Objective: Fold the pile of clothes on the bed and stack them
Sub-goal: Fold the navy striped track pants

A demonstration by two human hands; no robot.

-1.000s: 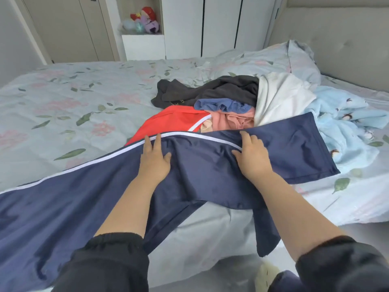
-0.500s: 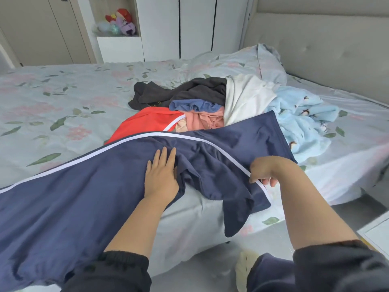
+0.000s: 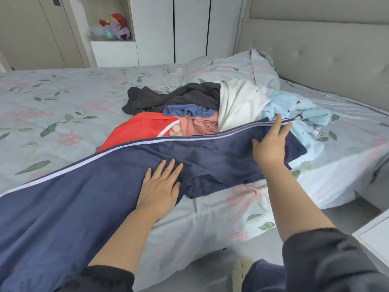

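Note:
Navy trousers with a white side stripe [image 3: 88,186] lie stretched across the near edge of the bed, running from the lower left up to the right. My left hand [image 3: 161,186] presses flat on them near the crotch, fingers straight. My right hand [image 3: 270,144] lies spread on the waist end, fingers reaching the striped edge. Behind the trousers sits the unfolded pile: a red garment [image 3: 136,131], a pink one [image 3: 197,127], a blue one [image 3: 187,111], a dark grey one [image 3: 174,98], a white one [image 3: 237,104] and a light blue patterned fleece [image 3: 299,110].
The floral bedsheet [image 3: 52,106] stretches open to the left of the pile. A pillow [image 3: 237,68] and padded headboard [image 3: 326,60] stand at the right. White wardrobes [image 3: 189,28] line the far wall. A white cabinet corner [image 3: 376,234] is at the lower right.
My right hand lifted the hanging waist end from the bed's edge and laid it out flat toward the pile. My left hand stayed pressed on the trousers.

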